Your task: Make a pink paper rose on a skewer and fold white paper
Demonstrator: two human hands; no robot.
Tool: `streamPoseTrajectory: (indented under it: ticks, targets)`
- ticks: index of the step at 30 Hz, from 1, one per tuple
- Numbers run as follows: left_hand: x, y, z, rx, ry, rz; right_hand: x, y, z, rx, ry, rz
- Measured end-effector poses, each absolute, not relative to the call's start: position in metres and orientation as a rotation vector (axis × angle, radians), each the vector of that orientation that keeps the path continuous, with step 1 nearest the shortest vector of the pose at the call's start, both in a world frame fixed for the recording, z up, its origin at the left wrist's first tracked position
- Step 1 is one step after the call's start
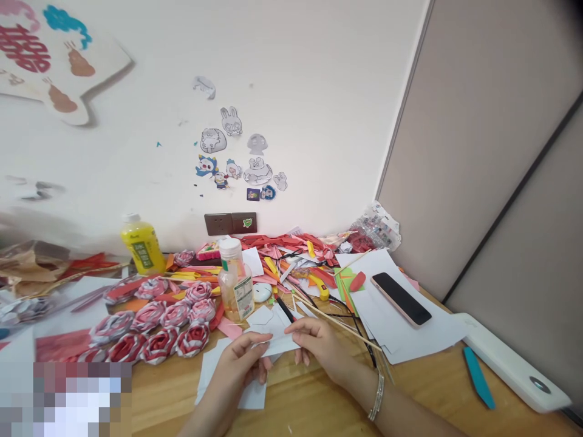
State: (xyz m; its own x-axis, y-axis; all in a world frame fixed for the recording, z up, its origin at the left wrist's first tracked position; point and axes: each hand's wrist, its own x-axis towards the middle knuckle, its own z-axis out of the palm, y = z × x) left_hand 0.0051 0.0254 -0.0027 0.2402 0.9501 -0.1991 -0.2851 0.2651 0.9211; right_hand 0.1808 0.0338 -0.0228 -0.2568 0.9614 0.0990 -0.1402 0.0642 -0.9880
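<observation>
Between my two hands a small folded piece of white paper is held up over the wooden table. My left hand pinches its left end between thumb and fingers. At the opposite end, my right hand grips it the same way, with a bracelet on that wrist. Below my left hand lie white paper sheets, partly covered by it. Just beyond the held paper are another white piece and a black pen-like stick.
Rolled paper roses fill the left side. A clear bottle and a yellow bottle stand behind. Coloured paper strips and a yellow cutter lie along the wall. At right are a phone on paper, a white device and a teal strip.
</observation>
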Motion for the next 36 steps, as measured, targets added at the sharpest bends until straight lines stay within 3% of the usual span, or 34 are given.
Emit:
streamPoseTrajectory:
  ticks: [19,36]
  targets:
    - [0.010,0.030,-0.011,1.233,1.050,0.923,0.188,0.032,-0.023,-1.013,-1.857,1.053]
    - [0.008,0.032,-0.015,1.256,1.120,0.853,0.186,0.035,-0.035,-1.086,-1.807,1.142]
